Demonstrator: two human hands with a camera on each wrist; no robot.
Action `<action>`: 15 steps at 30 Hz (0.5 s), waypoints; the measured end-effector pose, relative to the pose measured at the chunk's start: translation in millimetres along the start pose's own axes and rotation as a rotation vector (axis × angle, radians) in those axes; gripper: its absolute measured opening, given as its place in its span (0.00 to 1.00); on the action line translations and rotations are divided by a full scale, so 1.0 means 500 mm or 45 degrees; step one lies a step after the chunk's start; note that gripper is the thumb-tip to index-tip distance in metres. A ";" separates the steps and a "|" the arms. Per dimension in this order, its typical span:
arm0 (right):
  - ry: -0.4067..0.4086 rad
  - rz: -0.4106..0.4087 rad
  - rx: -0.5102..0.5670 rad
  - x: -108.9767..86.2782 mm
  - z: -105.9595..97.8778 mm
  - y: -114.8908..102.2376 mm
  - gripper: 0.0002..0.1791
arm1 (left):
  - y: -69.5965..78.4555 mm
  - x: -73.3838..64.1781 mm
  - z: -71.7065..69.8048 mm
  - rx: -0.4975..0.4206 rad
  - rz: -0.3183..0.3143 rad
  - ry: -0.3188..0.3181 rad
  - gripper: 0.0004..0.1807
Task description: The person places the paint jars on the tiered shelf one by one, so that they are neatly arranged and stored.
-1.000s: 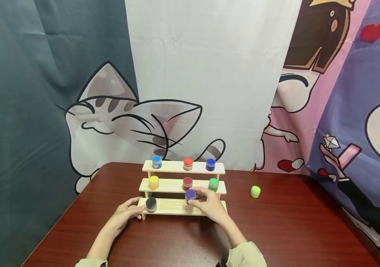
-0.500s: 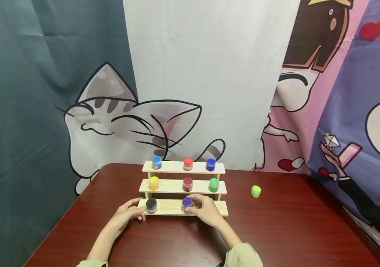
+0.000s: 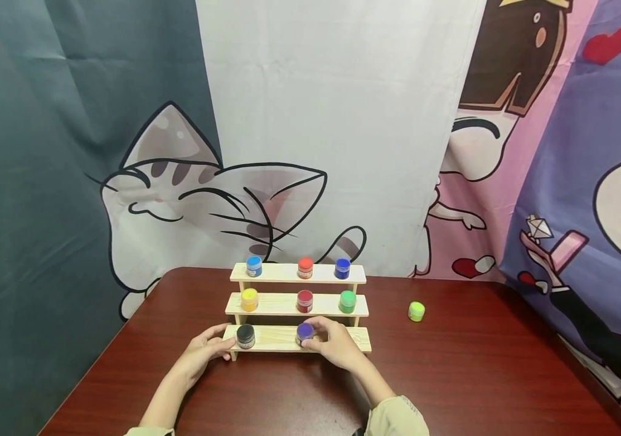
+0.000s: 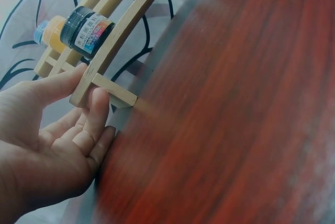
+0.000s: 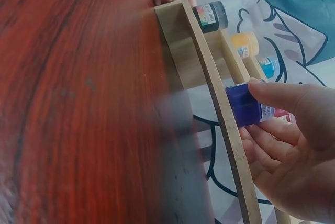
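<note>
A three-tier wooden rack (image 3: 276, 338) stands on the table. My left hand (image 3: 200, 356) grips the left end of its lowest shelf, thumb on top and fingers beneath in the left wrist view. Just beside that thumb is a black paint jar (image 4: 88, 31). Around the middle of the same shelf, my right hand (image 3: 338, 346) holds a purple paint jar (image 5: 244, 104) between thumb and fingers, its base at the shelf board. On the middle shelf sit yellow (image 3: 249, 300), crimson (image 3: 304, 301) and green (image 3: 347, 301) jars.
Light blue (image 3: 253, 266), red (image 3: 305, 267) and dark blue (image 3: 342, 268) jars occupy the top shelf. A lime-green jar (image 3: 416, 311) stands alone on the dark red table (image 3: 485, 363), right of the rack. Behind hangs a cartoon-printed curtain (image 3: 343, 121).
My right hand has brought the purple jar down and slightly left to the lowest shelf, and still holds it there. My left hand keeps its grip on the shelf end.
</note>
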State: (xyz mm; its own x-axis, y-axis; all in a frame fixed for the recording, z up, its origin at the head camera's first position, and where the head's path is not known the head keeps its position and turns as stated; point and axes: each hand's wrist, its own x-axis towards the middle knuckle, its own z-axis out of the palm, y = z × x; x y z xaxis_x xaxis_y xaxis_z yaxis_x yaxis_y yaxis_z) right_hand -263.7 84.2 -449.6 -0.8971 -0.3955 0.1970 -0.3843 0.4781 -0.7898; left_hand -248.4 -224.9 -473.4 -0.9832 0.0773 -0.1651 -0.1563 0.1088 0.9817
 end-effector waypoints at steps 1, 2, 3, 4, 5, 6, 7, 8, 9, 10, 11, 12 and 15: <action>-0.009 -0.001 -0.004 0.000 0.000 0.000 0.21 | 0.000 0.000 0.000 0.004 -0.003 0.000 0.38; -0.017 0.001 -0.009 0.000 -0.001 -0.002 0.22 | 0.000 0.000 -0.001 0.004 -0.004 0.001 0.38; -0.027 0.001 -0.011 -0.001 -0.002 -0.003 0.23 | 0.000 0.000 -0.001 0.006 -0.006 0.000 0.38; -0.034 -0.001 -0.009 -0.001 -0.003 -0.004 0.25 | 0.000 0.000 -0.001 0.006 -0.007 0.000 0.38; -0.039 -0.004 -0.003 -0.002 -0.005 -0.006 0.26 | 0.000 0.000 -0.001 0.008 -0.008 0.000 0.38; -0.043 -0.006 0.007 -0.002 -0.007 -0.008 0.27 | 0.001 0.000 -0.001 0.009 -0.009 0.000 0.38; -0.043 -0.008 0.015 -0.003 -0.009 -0.010 0.28 | 0.001 0.000 -0.001 0.009 -0.011 0.001 0.37; -0.042 -0.011 0.026 -0.003 -0.011 -0.011 0.28 | 0.001 0.000 -0.001 0.008 -0.012 0.003 0.37; -0.039 -0.012 0.040 -0.003 -0.013 -0.012 0.27 | 0.001 0.000 -0.001 0.011 -0.013 0.003 0.37; -0.034 -0.014 0.058 -0.002 -0.015 -0.013 0.27 | 0.001 0.000 -0.001 0.011 -0.013 0.002 0.37; -0.029 -0.017 0.073 -0.002 -0.016 -0.014 0.26 | 0.001 0.000 -0.001 0.012 -0.014 0.001 0.37; -0.024 -0.021 0.084 -0.001 -0.017 -0.015 0.25 | 0.001 0.000 -0.001 0.011 -0.015 0.000 0.37; -0.012 -0.033 0.103 -0.001 -0.020 -0.020 0.24 | 0.001 0.000 -0.002 0.013 -0.018 0.000 0.38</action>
State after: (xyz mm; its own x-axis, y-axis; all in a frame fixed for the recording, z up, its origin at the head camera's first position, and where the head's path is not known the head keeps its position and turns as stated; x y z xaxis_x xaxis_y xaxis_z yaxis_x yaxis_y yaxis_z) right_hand -261.6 87.4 -436.3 -0.8847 -0.4147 0.2128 -0.3883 0.4031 -0.8287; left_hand -248.4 -225.9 -472.9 -0.9809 0.0760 -0.1790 -0.1692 0.1204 0.9782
